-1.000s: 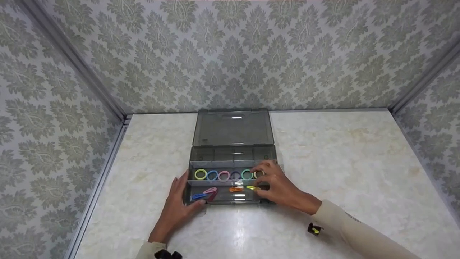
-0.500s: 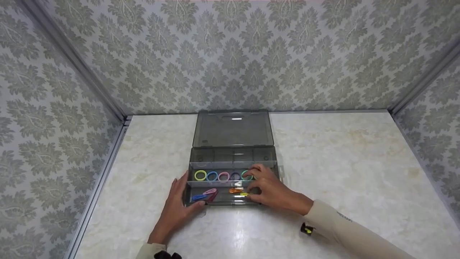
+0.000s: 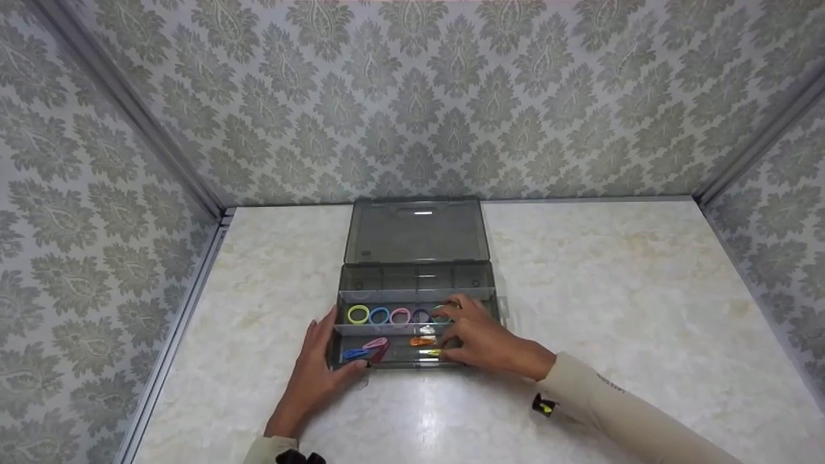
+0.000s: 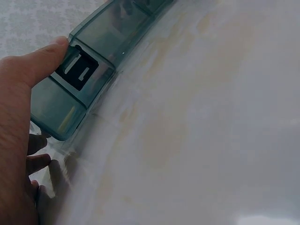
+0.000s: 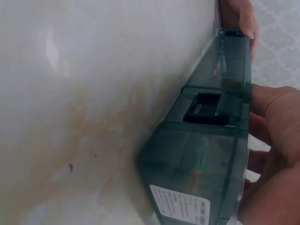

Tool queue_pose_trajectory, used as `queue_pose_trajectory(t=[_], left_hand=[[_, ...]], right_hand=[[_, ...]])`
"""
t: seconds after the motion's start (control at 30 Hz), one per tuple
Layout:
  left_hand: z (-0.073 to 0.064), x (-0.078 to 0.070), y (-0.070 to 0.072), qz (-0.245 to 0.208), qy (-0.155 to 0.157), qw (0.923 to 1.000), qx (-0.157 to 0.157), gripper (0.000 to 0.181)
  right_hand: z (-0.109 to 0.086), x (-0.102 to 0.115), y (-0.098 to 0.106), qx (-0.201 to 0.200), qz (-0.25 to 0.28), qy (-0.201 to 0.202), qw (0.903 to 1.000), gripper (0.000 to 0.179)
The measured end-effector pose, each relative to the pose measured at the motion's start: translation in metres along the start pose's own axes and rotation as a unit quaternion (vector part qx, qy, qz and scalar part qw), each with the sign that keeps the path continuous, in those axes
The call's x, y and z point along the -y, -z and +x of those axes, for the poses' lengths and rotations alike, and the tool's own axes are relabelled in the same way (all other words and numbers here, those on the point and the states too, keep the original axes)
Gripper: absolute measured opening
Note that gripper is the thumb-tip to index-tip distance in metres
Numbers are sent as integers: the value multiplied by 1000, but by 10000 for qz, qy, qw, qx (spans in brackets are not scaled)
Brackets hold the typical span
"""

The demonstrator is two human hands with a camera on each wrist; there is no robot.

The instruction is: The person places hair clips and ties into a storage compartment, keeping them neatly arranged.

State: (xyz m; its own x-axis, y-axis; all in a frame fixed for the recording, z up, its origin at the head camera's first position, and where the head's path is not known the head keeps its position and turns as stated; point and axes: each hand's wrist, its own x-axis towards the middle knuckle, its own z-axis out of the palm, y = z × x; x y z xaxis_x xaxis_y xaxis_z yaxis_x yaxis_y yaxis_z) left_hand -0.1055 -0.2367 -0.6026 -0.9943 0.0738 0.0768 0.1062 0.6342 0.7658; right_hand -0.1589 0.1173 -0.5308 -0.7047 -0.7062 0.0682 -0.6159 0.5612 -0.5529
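Observation:
A smoky translucent plastic box (image 3: 416, 278) lies open on the table, its lid (image 3: 416, 232) leaning back. Yellow (image 3: 358, 314), blue, pink, purple and green (image 3: 441, 314) rings line the middle row. The front compartment holds a blue clip (image 3: 354, 353), a pink clip (image 3: 377, 345) and an orange clip (image 3: 422, 340). My left hand (image 3: 325, 351) grips the box's front left corner, thumb (image 4: 37, 61) on the front wall beside the latch (image 4: 77, 70). My right hand (image 3: 461, 328) reaches into the right end and appears to pinch a yellow clip (image 3: 430, 352).
The box sits mid-table on a pale marble top (image 3: 612, 290), walled in on three sides by patterned wallpaper (image 3: 412, 96). A metal rail (image 3: 193, 283) runs along the left edge. The right wrist view shows the box's end label (image 5: 180, 206) and front latch (image 5: 201, 108).
My right hand has slid left and toward me inside the box, and the yellow clip has travelled with it. It now covers the rightmost ring. The left hand has stayed put.

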Motion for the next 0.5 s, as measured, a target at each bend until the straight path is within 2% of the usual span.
queue_pose_trajectory(t=[0.13, 0.2, 0.4, 0.5], left_hand=[[1, 2, 1, 64, -288, 9995, -93, 118], [2, 3, 1, 38, -365, 9993, -106, 109], [2, 3, 4, -533, 28, 9986, 23, 77], [5, 1, 9, -669, 35, 9977, 49, 71]], right_hand=[[-4, -5, -1, -167, 177, 230, 9994, 13], [-9, -8, 1, -327, 309, 321, 9985, 14], [-34, -26, 14, -1067, 586, 326, 9920, 19], [-48, -36, 20, -1449, 606, 266, 9872, 20]])
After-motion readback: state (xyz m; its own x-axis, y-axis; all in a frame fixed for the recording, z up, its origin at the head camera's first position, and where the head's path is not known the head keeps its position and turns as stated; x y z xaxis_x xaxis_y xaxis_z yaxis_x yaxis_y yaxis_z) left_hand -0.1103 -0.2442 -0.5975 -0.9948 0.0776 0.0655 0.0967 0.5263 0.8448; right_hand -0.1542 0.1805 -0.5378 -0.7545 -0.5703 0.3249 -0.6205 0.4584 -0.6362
